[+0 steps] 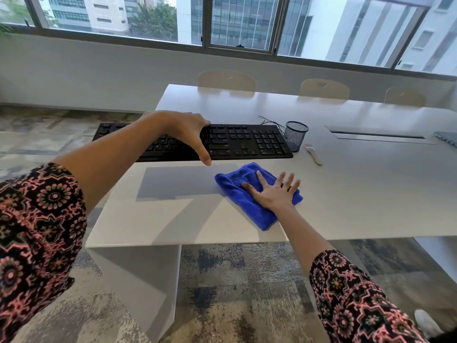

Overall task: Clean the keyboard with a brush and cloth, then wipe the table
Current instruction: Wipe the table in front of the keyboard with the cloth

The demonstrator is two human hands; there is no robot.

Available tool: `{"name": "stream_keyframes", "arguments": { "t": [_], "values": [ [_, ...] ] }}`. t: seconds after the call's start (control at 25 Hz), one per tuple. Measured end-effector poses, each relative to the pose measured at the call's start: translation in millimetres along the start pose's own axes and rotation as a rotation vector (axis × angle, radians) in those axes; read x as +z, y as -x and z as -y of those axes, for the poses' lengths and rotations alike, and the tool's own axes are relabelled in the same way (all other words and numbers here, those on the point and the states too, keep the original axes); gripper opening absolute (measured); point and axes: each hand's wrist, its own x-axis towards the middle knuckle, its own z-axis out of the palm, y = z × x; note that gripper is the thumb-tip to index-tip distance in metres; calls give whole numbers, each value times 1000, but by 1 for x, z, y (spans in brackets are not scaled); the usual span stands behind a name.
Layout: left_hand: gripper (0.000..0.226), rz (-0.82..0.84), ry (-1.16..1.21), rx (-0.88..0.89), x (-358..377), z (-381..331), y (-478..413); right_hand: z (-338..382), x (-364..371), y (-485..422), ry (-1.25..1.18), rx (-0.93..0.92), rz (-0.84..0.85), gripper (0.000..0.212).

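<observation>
A black keyboard [244, 142] is held above the white table [346, 194], its left end reaching past the table's left edge. My left hand [188, 134] grips it across the middle, fingers over the far edge and thumb on the near edge. A folded blue cloth [237, 191] lies on the table in front of the keyboard. My right hand [277, 191] presses flat on the cloth with fingers spread. A small brush [313, 154] with a pale handle lies on the table to the right of the keyboard.
A black mesh pen cup [296, 136] stands by the keyboard's right end, with its cable [270, 122] trailing behind. A cable hatch [380, 137] is set in the tabletop at right. Three pale chairs [226, 80] line the far side. Patterned carpet [235, 280] lies below.
</observation>
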Motion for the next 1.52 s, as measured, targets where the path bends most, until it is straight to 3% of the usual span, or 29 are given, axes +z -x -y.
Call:
{"name": "stream_keyframes", "arguments": {
  "t": [0.12, 0.28, 0.44, 0.84, 1.12, 1.28, 1.52],
  "values": [
    [115, -1, -9, 5, 0, -1, -2, 12, -7, -2, -7, -1, -115, 84],
    [110, 3, -5, 8, 0, -1, -3, 33, -4, -7, -181, 15, 40, 76],
    [116, 2, -5, -7, 2, 3, 0, 58, 10, -7, -80, 29, 59, 88],
    [139, 44, -31, -87, 9, 21, 8, 141, 28, 29, -36, -252, 46, 89],
    [133, 13, -49, -62, 5, 20, 11, 140, 20, 41, -66, -285, 75, 90],
    [134, -5, -40, -52, -3, 21, 16, 152, 9, 57, -23, -440, -34, 87],
    [129, -30, -36, -70, -8, 23, 22, 186, 20, 80, 23, -486, 35, 88]
  ]
}}
